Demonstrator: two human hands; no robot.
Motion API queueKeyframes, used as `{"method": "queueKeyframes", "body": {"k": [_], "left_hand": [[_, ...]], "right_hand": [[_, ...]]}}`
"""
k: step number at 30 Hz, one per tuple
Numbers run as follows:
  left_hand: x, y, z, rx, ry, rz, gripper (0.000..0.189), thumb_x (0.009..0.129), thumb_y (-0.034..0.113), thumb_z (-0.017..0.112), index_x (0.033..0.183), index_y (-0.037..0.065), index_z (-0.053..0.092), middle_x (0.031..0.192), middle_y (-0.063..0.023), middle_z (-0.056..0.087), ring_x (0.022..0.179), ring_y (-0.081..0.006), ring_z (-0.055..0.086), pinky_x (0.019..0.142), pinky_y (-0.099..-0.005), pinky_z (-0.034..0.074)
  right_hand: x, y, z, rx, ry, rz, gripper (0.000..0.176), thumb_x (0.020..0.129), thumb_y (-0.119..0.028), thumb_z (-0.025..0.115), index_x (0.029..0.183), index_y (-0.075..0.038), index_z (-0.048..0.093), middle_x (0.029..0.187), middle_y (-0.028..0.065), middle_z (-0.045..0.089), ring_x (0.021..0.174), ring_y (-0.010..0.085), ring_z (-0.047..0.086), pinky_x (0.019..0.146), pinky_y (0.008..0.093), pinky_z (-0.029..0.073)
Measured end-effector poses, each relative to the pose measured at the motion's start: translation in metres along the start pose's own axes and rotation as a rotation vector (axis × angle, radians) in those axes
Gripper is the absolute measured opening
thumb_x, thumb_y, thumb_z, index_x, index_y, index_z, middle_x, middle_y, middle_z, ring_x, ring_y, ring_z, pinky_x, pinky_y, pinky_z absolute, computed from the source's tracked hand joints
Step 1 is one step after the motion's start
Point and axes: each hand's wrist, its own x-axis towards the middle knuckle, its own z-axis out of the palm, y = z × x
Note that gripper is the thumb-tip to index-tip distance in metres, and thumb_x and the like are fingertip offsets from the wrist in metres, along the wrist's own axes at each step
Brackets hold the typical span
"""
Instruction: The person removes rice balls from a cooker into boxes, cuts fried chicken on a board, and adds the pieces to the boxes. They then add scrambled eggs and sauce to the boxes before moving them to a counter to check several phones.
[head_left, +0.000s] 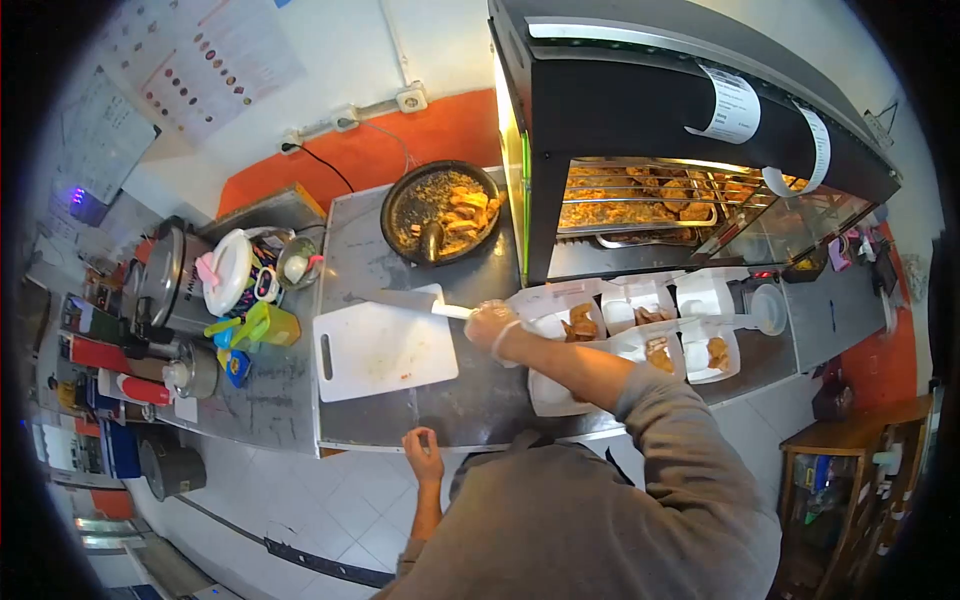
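Observation:
My right hand (490, 326), in a clear plastic glove, is closed around the white handle of a kitchen knife (400, 299). The blade points left, over the far edge of a white cutting board (385, 350) that has a few small crumbs on it. My bare left hand (424, 455) hangs by the counter's front edge, fingers loosely bent and apart, with nothing visible in it. Beneath and beside my right forearm stand several open white takeaway boxes (710, 335), some with pieces of browned chicken (580, 324) and white portions inside.
Behind the board sits a round dark pan (395, 235) of browned food with a scoop in it. A black heated display cabinet (640, 110) holding trays of food rises at the back right. Pots, a rice cooker (178, 280) and a yellow-green container (275, 325) crowd the left.

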Motion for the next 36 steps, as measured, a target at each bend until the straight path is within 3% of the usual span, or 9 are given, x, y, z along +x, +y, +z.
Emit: {"method": "queueKeyframes", "body": {"k": [4,6,10,17,20,23,26,30,36], "left_hand": [[-0.012,-0.005,-0.018,0.029,0.055,-0.148,0.014,0.092,0.017,0.06,0.093,0.003,0.059,0.089,-0.01,0.059,0.09,-0.0271,0.052,0.077,-0.037,0.041],[-0.022,-0.025,-0.026,-0.012,0.148,-0.147,0.014,0.093,0.017,0.059,0.095,0.003,0.059,0.09,-0.0097,0.058,0.089,-0.0254,0.051,0.072,-0.036,0.04],[-0.046,-0.061,-0.044,-0.023,0.211,-0.231,0.015,0.094,0.017,0.058,0.098,0.003,0.058,0.092,-0.0097,0.058,0.089,-0.0245,0.051,0.07,-0.0357,0.041],[-0.011,-0.073,-0.051,-0.018,0.088,-0.196,0.016,0.094,0.019,0.058,0.097,0.003,0.058,0.092,-0.0096,0.057,0.089,-0.0241,0.051,0.07,-0.0354,0.041],[0.019,-0.071,-0.056,-0.017,-0.009,-0.131,0.016,0.093,0.019,0.059,0.095,0.003,0.058,0.091,-0.0096,0.057,0.088,-0.0245,0.051,0.07,-0.0358,0.041],[0.04,-0.074,-0.049,-0.022,-0.064,-0.104,0.016,0.093,0.019,0.059,0.094,0.003,0.058,0.09,-0.01,0.058,0.088,-0.0254,0.052,0.072,-0.0363,0.041],[0.054,-0.064,-0.038,-0.042,-0.099,-0.074,0.016,0.093,0.018,0.059,0.093,0.002,0.058,0.09,-0.0106,0.058,0.087,-0.0269,0.052,0.075,-0.0373,0.042],[0.07,-0.03,-0.016,-0.042,-0.23,0.095,0.014,0.091,0.015,0.06,0.091,0.001,0.059,0.09,-0.0129,0.059,0.09,-0.0309,0.053,0.081,-0.0394,0.043],[0.077,0.014,0.009,-0.075,-0.337,0.182,0.012,0.089,0.013,0.061,0.091,0.001,0.06,0.091,-0.0136,0.06,0.092,-0.0317,0.053,0.084,-0.0407,0.043]], "right_hand": [[0.11,0.016,0.106,-0.186,-0.101,0.125,0.024,0.086,-0.019,0.061,0.104,-0.008,0.072,0.097,0.0112,0.071,0.092,0.0359,0.067,0.082,0.0551,0.05],[0.135,0.04,0.144,-0.305,-0.37,0.448,0.026,0.086,-0.018,0.062,0.109,-0.01,0.072,0.107,0.0114,0.07,0.097,0.0349,0.067,0.078,0.0616,0.049],[0.135,0.051,0.17,-0.488,-0.629,0.268,0.027,0.084,-0.019,0.065,0.108,-0.007,0.072,0.105,0.0141,0.071,0.095,0.0365,0.067,0.072,0.0654,0.048],[0.101,0.015,0.094,-0.5,-0.233,0.166,0.015,0.078,-0.017,0.065,0.089,-0.008,0.072,0.081,0.0131,0.07,0.078,0.0338,0.067,0.074,0.0531,0.05],[0.036,-0.005,-0.013,-0.147,0.124,0.146,0.017,0.076,-0.021,0.066,0.084,-0.007,0.07,0.083,0.015,0.069,0.084,0.0327,0.067,0.08,0.0479,0.048],[-0.027,0.003,-0.101,0.128,-0.062,0.362,0.026,0.08,-0.033,0.062,0.089,-0.011,0.071,0.092,0.0139,0.07,0.092,0.0303,0.066,0.09,0.0451,0.045],[-0.12,0.063,-0.064,0.36,0.209,0.633,0.032,0.083,-0.043,0.057,0.093,-0.017,0.074,0.093,0.0109,0.071,0.091,0.0335,0.067,0.093,0.0432,0.047],[-0.185,0.142,-0.078,0.051,0.057,1.104,0.038,0.082,-0.045,0.058,0.1,-0.015,0.073,0.1,0.0124,0.071,0.095,0.0318,0.067,0.085,0.0419,0.053],[-0.225,0.242,-0.006,-0.054,-0.451,0.731,0.025,0.084,-0.027,0.057,0.1,-0.017,0.075,0.105,0.011,0.071,0.097,0.0282,0.068,0.088,0.0396,0.052]]}}
